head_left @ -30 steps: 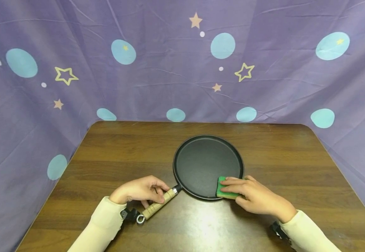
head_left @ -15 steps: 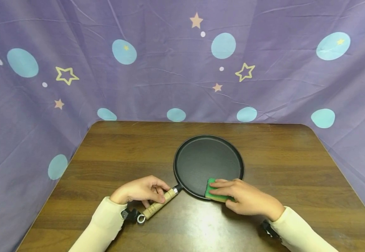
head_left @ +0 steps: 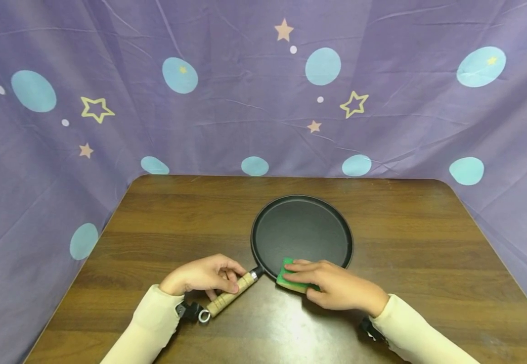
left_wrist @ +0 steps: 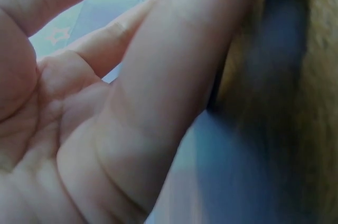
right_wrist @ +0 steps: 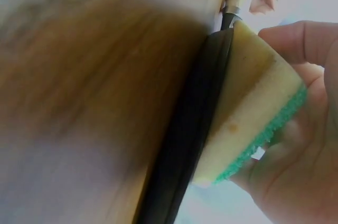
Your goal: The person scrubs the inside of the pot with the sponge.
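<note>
Hands — left (head_left: 202,275) gripping one pan handle (head_left: 230,294), right (head_left: 336,285) pinching one sponge (head_left: 291,276).

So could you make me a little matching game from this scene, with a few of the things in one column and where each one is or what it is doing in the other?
Things:
1. round black frying pan
2. green and yellow sponge
3. left hand
4. right hand

Places or states:
A. presses the sponge down with its fingers on top
B. lies flat on the brown wooden table
C. grips the pan's light wooden handle
D. sits on the pan's near rim, close to the handle

Pairs: 1-B, 2-D, 3-C, 4-A
</note>
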`<action>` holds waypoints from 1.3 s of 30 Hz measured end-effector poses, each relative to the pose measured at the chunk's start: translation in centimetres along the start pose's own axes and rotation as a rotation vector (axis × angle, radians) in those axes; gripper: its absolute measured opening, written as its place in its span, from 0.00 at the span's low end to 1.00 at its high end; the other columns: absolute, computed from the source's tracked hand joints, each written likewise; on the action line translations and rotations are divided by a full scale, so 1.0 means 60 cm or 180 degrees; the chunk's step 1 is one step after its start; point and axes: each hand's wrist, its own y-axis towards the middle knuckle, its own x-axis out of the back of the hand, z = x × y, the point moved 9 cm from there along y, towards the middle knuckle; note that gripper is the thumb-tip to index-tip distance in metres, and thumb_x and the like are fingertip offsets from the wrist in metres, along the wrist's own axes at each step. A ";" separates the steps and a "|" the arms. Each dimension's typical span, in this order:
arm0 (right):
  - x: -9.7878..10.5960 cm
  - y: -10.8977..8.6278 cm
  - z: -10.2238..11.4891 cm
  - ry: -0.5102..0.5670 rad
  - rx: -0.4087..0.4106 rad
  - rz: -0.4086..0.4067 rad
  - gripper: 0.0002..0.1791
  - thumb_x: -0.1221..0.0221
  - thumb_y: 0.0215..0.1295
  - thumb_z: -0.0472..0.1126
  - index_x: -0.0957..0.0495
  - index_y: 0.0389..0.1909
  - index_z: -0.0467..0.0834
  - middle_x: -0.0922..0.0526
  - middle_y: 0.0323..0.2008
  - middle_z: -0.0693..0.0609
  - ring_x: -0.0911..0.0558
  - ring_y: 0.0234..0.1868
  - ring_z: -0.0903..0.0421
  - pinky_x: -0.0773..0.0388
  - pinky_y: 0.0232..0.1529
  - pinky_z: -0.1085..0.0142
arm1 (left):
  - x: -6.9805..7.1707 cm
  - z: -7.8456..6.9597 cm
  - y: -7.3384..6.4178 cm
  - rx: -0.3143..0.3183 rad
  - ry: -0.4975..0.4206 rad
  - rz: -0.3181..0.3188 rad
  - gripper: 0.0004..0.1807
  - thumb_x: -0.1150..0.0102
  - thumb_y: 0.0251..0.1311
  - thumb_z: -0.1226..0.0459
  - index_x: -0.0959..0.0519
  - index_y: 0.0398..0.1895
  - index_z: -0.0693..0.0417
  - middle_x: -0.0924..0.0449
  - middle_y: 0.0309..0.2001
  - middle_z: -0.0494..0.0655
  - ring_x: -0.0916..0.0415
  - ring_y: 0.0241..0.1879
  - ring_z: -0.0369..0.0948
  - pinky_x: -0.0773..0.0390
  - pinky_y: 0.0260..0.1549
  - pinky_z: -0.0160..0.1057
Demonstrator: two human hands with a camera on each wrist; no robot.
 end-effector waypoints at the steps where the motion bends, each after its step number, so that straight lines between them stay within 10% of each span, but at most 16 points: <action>1: 0.000 0.003 0.001 0.0009 0.0013 -0.0009 0.30 0.40 0.65 0.28 0.23 0.70 0.39 0.26 0.72 0.40 0.28 0.73 0.41 0.32 0.71 0.42 | -0.001 -0.001 0.000 -0.0009 -0.0020 0.0009 0.23 0.30 0.66 0.67 0.20 0.62 0.69 0.17 0.36 0.46 0.23 0.29 0.36 0.21 0.19 0.33; 39: -0.022 0.069 0.003 0.0348 -0.0225 0.0082 0.29 0.44 0.73 0.28 0.29 0.75 0.38 0.32 0.76 0.39 0.34 0.77 0.40 0.38 0.76 0.44 | -0.003 -0.007 -0.003 -0.0059 -0.0034 0.0052 0.22 0.31 0.68 0.67 0.20 0.62 0.68 0.17 0.37 0.46 0.23 0.29 0.36 0.21 0.19 0.31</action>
